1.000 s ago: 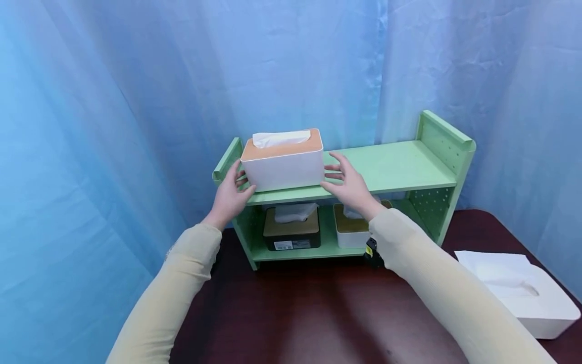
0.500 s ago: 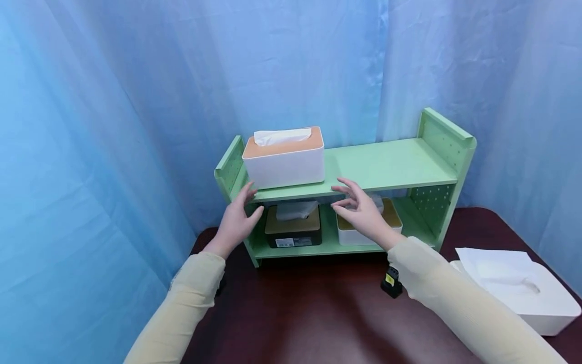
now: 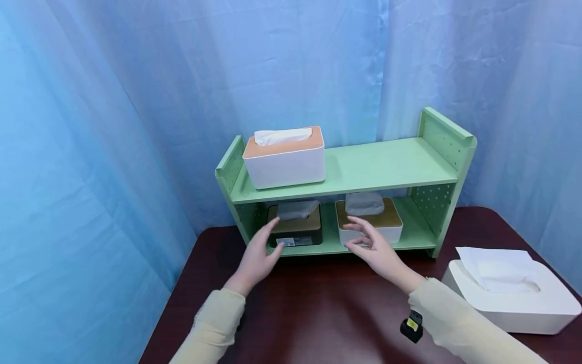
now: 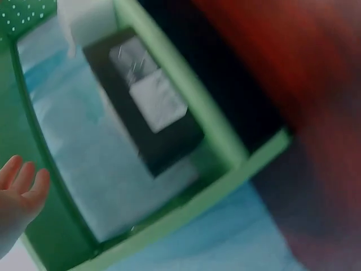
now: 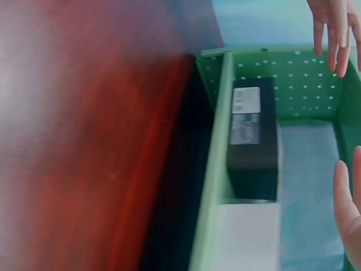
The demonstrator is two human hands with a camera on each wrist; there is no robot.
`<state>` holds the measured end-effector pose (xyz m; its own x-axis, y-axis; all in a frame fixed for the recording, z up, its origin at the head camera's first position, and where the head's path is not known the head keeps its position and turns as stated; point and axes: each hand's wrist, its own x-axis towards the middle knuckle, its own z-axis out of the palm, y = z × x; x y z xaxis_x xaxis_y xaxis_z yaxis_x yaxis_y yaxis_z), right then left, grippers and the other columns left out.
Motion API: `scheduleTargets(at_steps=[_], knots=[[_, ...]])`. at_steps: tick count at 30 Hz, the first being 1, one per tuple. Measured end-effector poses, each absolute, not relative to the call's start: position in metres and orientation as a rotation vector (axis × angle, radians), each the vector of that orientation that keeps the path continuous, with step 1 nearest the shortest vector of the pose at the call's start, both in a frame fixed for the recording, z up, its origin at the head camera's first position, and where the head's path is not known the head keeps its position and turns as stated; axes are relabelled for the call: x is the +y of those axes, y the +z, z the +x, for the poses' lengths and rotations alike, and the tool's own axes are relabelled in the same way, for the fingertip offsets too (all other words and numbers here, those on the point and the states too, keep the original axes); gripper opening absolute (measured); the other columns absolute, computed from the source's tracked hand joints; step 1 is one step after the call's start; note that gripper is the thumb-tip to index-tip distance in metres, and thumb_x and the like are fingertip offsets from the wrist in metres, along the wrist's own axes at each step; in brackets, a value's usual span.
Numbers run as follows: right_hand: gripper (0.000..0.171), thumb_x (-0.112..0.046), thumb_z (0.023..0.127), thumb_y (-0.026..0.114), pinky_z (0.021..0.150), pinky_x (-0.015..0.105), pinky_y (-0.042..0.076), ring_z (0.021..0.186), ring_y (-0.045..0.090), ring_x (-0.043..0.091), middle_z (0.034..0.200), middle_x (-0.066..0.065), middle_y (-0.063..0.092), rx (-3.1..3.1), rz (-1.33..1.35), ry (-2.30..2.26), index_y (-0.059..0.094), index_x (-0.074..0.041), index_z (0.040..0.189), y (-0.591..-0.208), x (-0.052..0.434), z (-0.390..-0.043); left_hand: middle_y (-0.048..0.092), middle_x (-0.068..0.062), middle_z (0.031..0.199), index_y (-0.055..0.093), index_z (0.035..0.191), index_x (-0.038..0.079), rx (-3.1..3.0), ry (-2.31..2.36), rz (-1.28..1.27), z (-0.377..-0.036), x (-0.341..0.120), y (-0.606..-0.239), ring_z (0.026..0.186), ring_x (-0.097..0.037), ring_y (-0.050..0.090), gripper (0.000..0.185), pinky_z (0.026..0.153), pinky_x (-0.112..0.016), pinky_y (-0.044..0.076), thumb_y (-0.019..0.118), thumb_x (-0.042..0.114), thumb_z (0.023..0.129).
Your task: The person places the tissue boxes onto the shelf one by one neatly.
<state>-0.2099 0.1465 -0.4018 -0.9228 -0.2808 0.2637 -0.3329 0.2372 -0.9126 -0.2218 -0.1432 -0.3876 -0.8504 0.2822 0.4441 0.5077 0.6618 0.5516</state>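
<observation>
My left hand (image 3: 257,259) hovers with fingers spread and empty at the lower centre of the frame, just before the black tissue box (image 3: 295,230). That box sits on the lower level of the green shelf (image 3: 391,169), left of a white tissue box (image 3: 369,222), long axis running left to right, label facing me (tissue poking up). My right hand (image 3: 375,248) is spread too, holding nothing, near the white box's front.

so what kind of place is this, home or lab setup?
Likely a staged recording setup, not a lived-in room: blue curtains hang all round a dark red table, which carries only a green shelf of tissue boxes and one more white tissue box.
</observation>
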Motion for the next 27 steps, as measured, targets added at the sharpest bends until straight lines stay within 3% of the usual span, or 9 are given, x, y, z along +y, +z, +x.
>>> scheduleTargets(at_steps=[4,15,18,24,27], knots=[[0.06,-0.012,0.096,0.055,0.083,0.022,0.05,0.099,0.063,0.015,0.14,0.021,0.043,-2.426,0.593,1.86,0.027,-0.011,0.148,-0.417,0.155,-0.202,0.045,-0.012,0.143,0.039,0.144,0.008,-2.557,-1.091,-0.633,-0.212,-0.136,-0.41,0.131,-0.027,0.044,0.056,0.098,-0.045,0.043,0.061,0.012,0.092],[0.06,-0.01,0.094,0.057,0.078,0.02,0.05,0.091,0.062,0.001,0.132,0.027,0.048,-2.44,0.536,1.776,0.028,-0.003,0.146,-0.452,0.184,-0.181,0.044,-0.01,0.144,0.038,0.145,0.011,-2.586,-1.273,-0.574,-0.194,-0.114,-0.446,0.131,-0.027,0.044,0.056,0.102,-0.045,0.041,0.06,0.014,0.093],[0.059,-0.01,0.094,0.058,0.077,0.019,0.05,0.093,0.06,-0.001,0.131,0.016,0.05,-2.472,0.526,1.715,0.03,-0.002,0.145,-0.457,0.195,-0.173,0.041,-0.011,0.147,0.036,0.145,0.01,-2.61,-1.357,-0.545,-0.191,-0.106,-0.453,0.133,-0.028,0.041,0.057,0.104,-0.047,0.038,0.06,0.016,0.093],[0.054,-0.001,0.091,0.059,0.076,0.015,0.049,0.094,0.06,-0.004,0.122,-0.027,0.047,-2.415,0.601,1.577,0.036,0.001,0.14,-0.47,0.226,-0.159,0.031,-0.013,0.151,0.032,0.147,0.013,-2.677,-1.469,-0.483,-0.183,-0.092,-0.469,0.138,-0.031,0.032,0.062,0.107,-0.052,0.033,0.061,0.025,0.093],[0.056,0.005,0.089,0.058,0.075,0.012,0.048,0.095,0.06,-0.006,0.123,-0.031,0.046,-2.39,0.63,1.53,0.036,0.0,0.14,-0.474,0.244,-0.149,0.023,-0.016,0.154,0.032,0.148,0.017,-2.685,-1.554,-0.443,-0.179,-0.084,-0.476,0.14,-0.036,0.026,0.065,0.105,-0.057,0.032,0.062,0.029,0.092]])
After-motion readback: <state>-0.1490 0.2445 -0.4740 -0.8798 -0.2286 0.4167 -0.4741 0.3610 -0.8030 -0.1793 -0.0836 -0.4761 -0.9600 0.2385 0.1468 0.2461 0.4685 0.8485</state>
